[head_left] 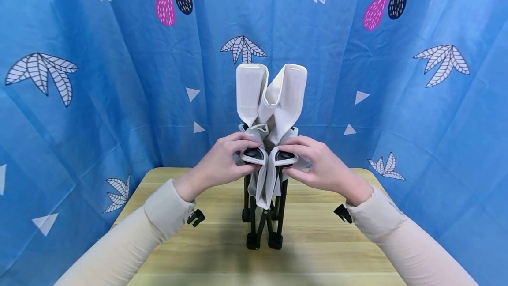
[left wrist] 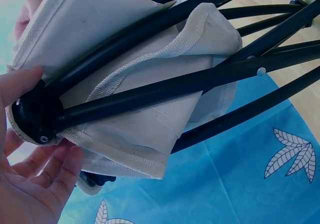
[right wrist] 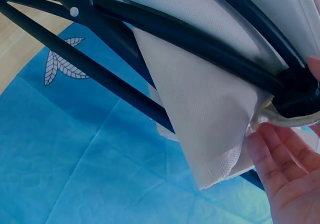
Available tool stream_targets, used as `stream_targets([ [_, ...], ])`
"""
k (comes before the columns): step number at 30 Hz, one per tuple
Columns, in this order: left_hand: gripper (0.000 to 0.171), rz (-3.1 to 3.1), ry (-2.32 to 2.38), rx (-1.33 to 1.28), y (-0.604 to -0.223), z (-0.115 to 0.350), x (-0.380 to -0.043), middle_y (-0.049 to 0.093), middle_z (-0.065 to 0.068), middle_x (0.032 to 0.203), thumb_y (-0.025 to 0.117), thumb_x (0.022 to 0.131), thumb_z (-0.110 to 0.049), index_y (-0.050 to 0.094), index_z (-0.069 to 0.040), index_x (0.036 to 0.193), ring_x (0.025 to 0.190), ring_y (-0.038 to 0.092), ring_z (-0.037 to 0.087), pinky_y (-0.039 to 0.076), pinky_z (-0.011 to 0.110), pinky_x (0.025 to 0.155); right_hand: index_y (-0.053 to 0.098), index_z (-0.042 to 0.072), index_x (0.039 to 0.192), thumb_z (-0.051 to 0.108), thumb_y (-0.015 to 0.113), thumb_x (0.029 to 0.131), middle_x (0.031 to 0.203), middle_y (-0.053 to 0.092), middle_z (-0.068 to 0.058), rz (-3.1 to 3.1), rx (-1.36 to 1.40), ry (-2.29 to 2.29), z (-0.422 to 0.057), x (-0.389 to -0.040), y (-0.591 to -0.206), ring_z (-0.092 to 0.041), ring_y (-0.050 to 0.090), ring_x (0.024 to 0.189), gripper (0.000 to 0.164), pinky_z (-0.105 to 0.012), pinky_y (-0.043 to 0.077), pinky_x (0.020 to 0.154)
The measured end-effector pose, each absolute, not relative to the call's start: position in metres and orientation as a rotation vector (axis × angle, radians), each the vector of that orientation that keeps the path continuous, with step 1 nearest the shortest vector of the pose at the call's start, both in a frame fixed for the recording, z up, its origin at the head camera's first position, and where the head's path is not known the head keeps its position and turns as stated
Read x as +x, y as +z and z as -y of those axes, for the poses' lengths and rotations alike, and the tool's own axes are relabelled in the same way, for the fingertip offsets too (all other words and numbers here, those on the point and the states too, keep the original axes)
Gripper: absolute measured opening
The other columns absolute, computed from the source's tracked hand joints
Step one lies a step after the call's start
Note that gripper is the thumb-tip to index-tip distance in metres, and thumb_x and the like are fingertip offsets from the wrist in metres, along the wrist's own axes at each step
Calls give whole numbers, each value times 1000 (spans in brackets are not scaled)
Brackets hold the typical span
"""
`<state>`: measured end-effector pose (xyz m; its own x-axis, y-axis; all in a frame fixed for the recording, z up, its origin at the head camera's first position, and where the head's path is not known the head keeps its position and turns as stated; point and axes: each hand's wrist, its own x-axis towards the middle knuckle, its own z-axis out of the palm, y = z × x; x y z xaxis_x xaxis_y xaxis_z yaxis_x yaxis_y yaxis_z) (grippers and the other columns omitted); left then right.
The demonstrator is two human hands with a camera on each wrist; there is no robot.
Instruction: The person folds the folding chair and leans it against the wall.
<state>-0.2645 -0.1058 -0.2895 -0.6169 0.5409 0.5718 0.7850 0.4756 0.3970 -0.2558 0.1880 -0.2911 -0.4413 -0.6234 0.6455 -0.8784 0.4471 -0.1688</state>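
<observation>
A folding camp chair with off-white fabric [head_left: 267, 189] and black tube legs [head_left: 282, 204] stands folded in the middle of the table, its backrest fabric [head_left: 248, 89] bunched upward in two flaps. My left hand [head_left: 226, 160] grips the front left corner, thumb and fingers around the black corner joint [left wrist: 37, 115] and fabric edge. On the other side, my right hand [head_left: 315, 162] holds the front right corner the same way, its fingers [right wrist: 280, 151] under the fabric rim beside the black joint [right wrist: 297, 96]. Both hands are level and close together. Between them the seat cloth hangs in a fold.
The chair's black feet [head_left: 275, 241] rest on the light wooden table [head_left: 337, 242]. A blue curtain [head_left: 178, 78] with leaf and triangle prints hangs behind and along both sides. Small black clips [head_left: 196, 218] show by both sleeve cuffs.
</observation>
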Motion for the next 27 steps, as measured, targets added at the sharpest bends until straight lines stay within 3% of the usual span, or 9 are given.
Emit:
stream_targets([
  [6,51,2382,-913,-1083,-289,107,-262,72,10,127,94,86,-16,77,-6,132,102,68,21,57,33,75,78,4,129,5,94,80,125,75,-13,2167,1238,696,-196,-254,-290,-28,74,109,52,-44,64,83],
  [14,55,2384,-917,-1056,-288,110,-259,72,6,121,94,85,-18,75,-7,135,97,65,19,53,30,71,78,6,127,2,92,79,125,76,-10,2153,1231,703,-207,-254,-291,-26,74,110,49,-44,64,83],
  [19,55,2355,-909,-1059,-290,116,-260,73,5,118,95,84,-17,76,-6,134,100,67,20,57,34,78,79,6,124,1,91,80,123,76,-8,2126,1238,711,-212,-255,-291,-24,75,108,47,-31,62,87],
  [23,56,2359,-909,-1047,-290,122,-259,73,6,119,95,83,-16,75,-7,135,103,68,26,60,43,81,79,5,122,0,90,81,121,77,-8,2112,1234,719,-216,-255,-291,-23,74,105,43,-18,56,90],
  [27,56,2370,-901,-1026,-292,128,-258,74,7,124,95,84,-17,76,-8,135,108,69,28,61,48,88,80,3,120,0,89,81,116,77,-8,2103,1216,723,-219,-255,-292,-24,73,98,40,-14,54,89],
])
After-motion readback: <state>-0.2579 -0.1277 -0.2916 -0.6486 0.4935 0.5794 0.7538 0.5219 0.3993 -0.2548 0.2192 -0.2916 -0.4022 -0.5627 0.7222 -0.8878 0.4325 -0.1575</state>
